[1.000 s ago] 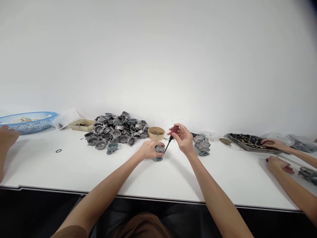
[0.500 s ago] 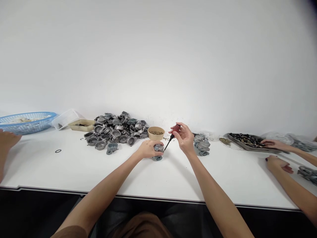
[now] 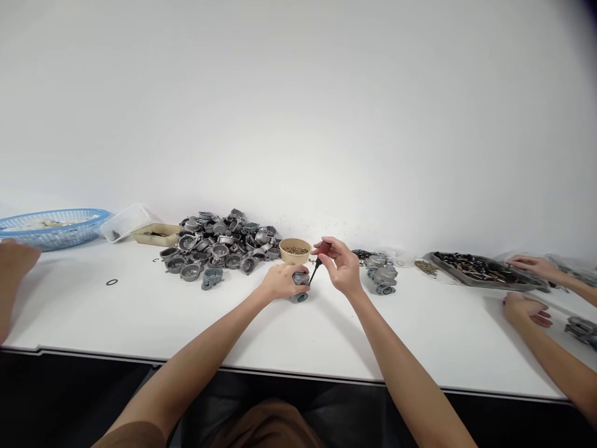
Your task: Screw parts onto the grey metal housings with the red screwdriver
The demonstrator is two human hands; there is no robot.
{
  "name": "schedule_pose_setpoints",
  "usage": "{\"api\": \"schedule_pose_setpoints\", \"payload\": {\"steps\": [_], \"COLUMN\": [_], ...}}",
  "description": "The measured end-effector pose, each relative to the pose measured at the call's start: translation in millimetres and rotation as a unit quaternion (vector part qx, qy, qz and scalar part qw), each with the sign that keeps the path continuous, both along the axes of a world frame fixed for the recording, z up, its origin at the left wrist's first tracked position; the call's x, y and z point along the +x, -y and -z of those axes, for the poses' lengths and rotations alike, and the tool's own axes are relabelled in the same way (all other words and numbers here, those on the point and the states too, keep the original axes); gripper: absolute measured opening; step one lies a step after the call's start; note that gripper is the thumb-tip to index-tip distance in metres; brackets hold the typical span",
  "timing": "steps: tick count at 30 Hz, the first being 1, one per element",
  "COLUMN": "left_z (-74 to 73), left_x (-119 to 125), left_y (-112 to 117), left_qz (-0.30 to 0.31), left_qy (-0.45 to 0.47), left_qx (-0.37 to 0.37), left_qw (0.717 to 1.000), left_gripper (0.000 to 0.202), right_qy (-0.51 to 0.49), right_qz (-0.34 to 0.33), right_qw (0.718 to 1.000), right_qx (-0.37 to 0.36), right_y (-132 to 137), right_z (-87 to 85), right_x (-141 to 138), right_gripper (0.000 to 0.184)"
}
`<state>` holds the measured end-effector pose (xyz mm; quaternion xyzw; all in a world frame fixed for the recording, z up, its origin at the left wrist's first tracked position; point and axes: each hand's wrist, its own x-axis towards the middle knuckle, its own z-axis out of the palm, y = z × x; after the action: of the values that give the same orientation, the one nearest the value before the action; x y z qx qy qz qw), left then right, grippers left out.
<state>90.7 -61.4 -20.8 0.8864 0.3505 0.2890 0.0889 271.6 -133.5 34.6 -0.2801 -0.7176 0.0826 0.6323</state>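
A tan paper bowl of small brass screws stands at the back of the white table, just beside a heap of grey castings. Farther left sit a shallow beige tray, a clear plastic tub and a blue mesh basket; their contents are too small to make out. At the far right a metal tray holds dark small parts, with a co-worker's hand on it. Open white tabletop runs from the hands to the front edge, broken only by a black O-ring on the left. The left hand is curled over a grey metal casting that rests on the table in front of the bowl, with the fingers wrapped round its top. The right hand pinches the red handle of a small screwdriver between thumb and fingertips, and the dark shaft slants down to the casting. A small cluster of castings lies just right of that hand.
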Motion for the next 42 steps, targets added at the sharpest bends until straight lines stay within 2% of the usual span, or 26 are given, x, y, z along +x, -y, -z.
{"api": "schedule_pose_setpoints", "payload": {"steps": [4, 9, 14, 18, 24, 29, 31, 36, 42], "left_z": [-0.5, 0.0, 0.5, -2.4, -4.3, -4.8, -5.1, -5.5, -4.3], "left_x": [2.4, 1.4, -0.5, -3.2, -5.5, -7.2, -7.5, -7.4, -6.6], "left_y": [3.4, 1.9, 0.3, 1.1, 0.0, -0.7, 0.0, 1.8, 1.6], "left_qz": [-0.023, -0.029, -0.010, 0.034, 0.052, 0.070, 0.076, 0.082, 0.088], "left_qy": [0.005, 0.012, 0.004, -0.010, -0.004, -0.007, -0.011, -0.012, -0.006], "left_qx": [-0.006, -0.009, 0.002, 0.003, 0.007, 0.008, 0.010, 0.009, 0.014], "left_qw": [1.000, 0.999, 1.000, 0.999, 0.999, 0.997, 0.997, 0.997, 0.996], "left_gripper": [0.042, 0.041, 0.041, 0.040, 0.040, 0.042, 0.043, 0.043, 0.042], "right_qy": [0.033, 0.017, -0.033, -0.064, -0.072, -0.089, -0.090, -0.080, -0.083], "right_qz": [0.003, 0.012, 0.040, 0.079, 0.026, 0.094, 0.102, 0.035, 0.098], "right_qw": [0.999, 1.000, 0.998, 0.992, 0.995, 0.988, 0.987, 0.993, 0.989], "right_qx": [0.016, 0.005, -0.034, -0.081, -0.069, -0.088, -0.083, -0.084, -0.069], "right_y": [2.2, 1.0, -3.5, -7.2, -11.0, -17.1, -17.1, -15.3, -16.1], "right_z": [2.9, 4.1, 1.1, 0.1, 0.7, -0.4, -0.8, -1.0, 0.0], "right_x": [-7.1, -7.2, -1.5, 6.9, 16.6, 18.0, 18.5, 18.2, 19.2], "right_gripper": [0.034, 0.033, 0.039, 0.050, 0.050, 0.051, 0.049, 0.049, 0.044]}}
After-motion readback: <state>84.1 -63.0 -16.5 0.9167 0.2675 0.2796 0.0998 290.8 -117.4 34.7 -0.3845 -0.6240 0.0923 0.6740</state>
